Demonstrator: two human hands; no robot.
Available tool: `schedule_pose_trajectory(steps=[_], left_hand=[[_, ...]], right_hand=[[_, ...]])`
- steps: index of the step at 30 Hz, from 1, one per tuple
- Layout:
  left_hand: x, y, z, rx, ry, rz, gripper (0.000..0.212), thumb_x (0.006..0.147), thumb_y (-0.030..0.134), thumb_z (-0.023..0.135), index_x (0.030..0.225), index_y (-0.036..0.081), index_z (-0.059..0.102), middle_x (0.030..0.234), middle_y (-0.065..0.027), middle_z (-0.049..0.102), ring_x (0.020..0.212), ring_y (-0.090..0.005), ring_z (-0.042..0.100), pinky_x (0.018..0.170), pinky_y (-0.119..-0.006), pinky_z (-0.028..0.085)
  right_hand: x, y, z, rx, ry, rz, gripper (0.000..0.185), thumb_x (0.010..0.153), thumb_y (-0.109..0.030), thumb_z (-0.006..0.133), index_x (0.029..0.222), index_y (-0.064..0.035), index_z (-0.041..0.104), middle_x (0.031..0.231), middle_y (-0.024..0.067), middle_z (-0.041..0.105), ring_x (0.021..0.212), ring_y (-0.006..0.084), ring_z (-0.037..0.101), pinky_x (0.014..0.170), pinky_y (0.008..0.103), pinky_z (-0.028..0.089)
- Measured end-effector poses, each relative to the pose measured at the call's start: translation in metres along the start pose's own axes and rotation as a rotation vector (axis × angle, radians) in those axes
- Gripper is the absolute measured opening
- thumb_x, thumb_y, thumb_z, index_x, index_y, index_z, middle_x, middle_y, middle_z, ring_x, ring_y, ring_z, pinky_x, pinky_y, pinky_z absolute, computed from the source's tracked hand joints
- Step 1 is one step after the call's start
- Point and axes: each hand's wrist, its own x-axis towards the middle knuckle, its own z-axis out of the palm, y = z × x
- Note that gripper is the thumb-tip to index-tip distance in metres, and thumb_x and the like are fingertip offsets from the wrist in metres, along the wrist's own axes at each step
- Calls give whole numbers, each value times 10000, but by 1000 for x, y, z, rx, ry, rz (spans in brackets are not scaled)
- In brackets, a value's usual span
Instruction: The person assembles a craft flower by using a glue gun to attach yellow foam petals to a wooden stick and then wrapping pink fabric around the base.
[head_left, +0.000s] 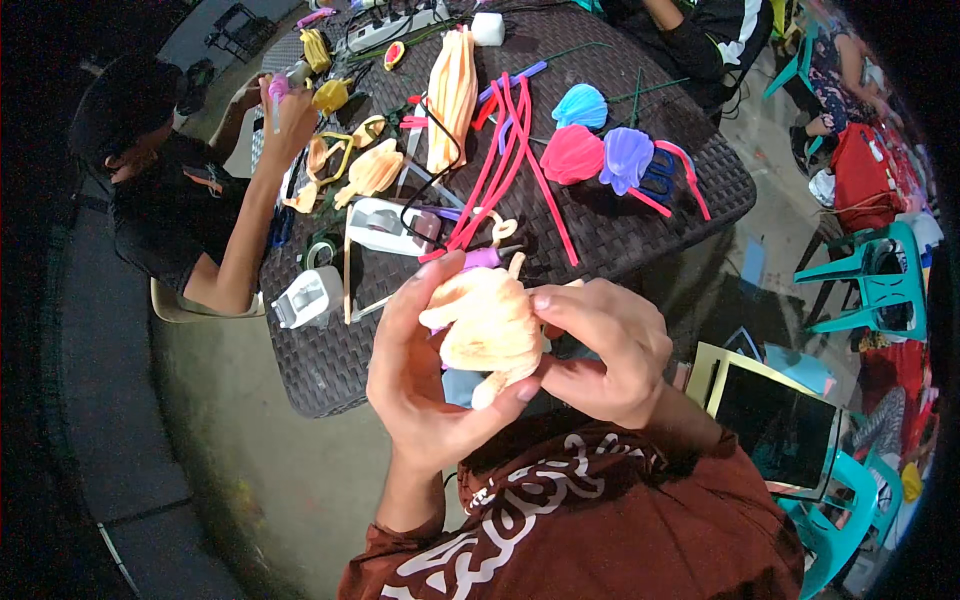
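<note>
Between my two hands is a pale orange flower of bent pipe cleaners (484, 319), held up in front of my chest. My left hand (420, 375) curls around its left and lower side, thumb underneath. On the right, my right hand (607, 345) pinches its edge between thumb and fingers. Just past the flower lie a purple glue gun (482, 258), partly hidden, and a bunch of pink pipe cleaners (491, 180). A white tape dispenser (394, 225) sits beyond my left hand, with a second tape dispenser (307, 298) nearer the table edge.
The dark woven-pattern table (615, 232) carries blue, pink and purple pipe-cleaner flowers (628, 159), a peach pipe-cleaner bundle (451, 97), blue-handled scissors (660, 174) and a power strip (394, 26). A co-worker (202, 187) sits at the left. Teal plastic chairs (885, 281) stand at the right.
</note>
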Motion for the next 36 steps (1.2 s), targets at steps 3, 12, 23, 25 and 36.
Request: schedule_pose_trajectory(steps=[3,12,23,25,36], left_hand=[[1,-2,-2,-9,34,-5,805,580,74,820,1259,-47,404,1265,-230,435,1145,-308,488,952,-407,419],[3,-4,-12,-68,10,-16,758,572,77,807,1228,-35,446,1223,-228,465,1110,-284,509,928,-383,431],[12,-1,-14,-201,-57,4,738,599,89,801,1230,-36,439,1201,-226,489,1114,-285,508,928,-381,426],[12,2,-15,-239,-37,-61,737,610,96,799,1234,-37,430,1202,-216,496,1115,-280,510,931,-379,424],[7,6,-20,-309,116,-192,700,628,66,771,1229,-32,425,1220,-177,500,1119,-270,511,941,-384,423]], right_hand=[[2,-1,0,15,-18,76,491,574,-80,778,1029,-47,595,918,85,648,688,232,634,575,315,510],[14,-6,-18,-283,-318,153,420,591,-179,741,977,-67,619,958,21,628,945,221,575,755,325,431],[21,1,-9,-193,-426,17,405,623,-113,671,1006,-10,586,1006,93,566,1030,259,524,880,386,415],[20,1,-6,-211,-450,23,361,656,-119,645,987,6,573,951,111,541,968,269,530,855,381,417],[22,4,7,-227,-407,-27,287,684,-163,644,899,-12,530,857,115,519,780,278,525,646,383,424]])
